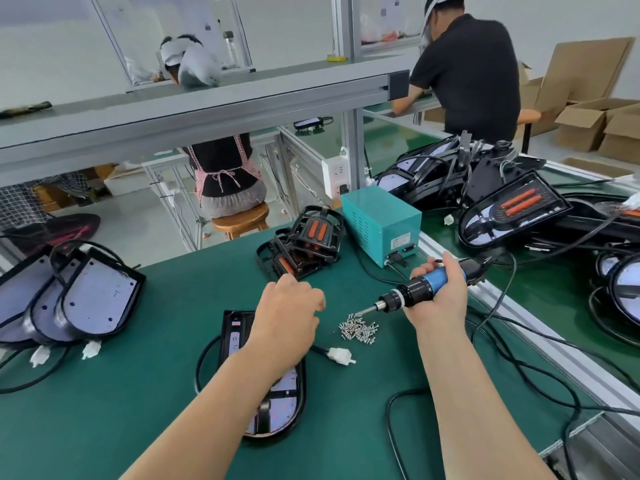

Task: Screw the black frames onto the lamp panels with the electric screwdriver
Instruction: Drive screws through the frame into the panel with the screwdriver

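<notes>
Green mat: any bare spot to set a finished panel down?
Yes: the near-left corner of the mat, between the panel stack and the panel under the left arm; also the strip between that stack and the black frames. Crowded right of the screws: screwdriver, power box, cables.

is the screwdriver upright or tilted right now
Tilted: the right hand grips the electric screwdriver nearly level, its bit angled down toward the screw pile.
</notes>
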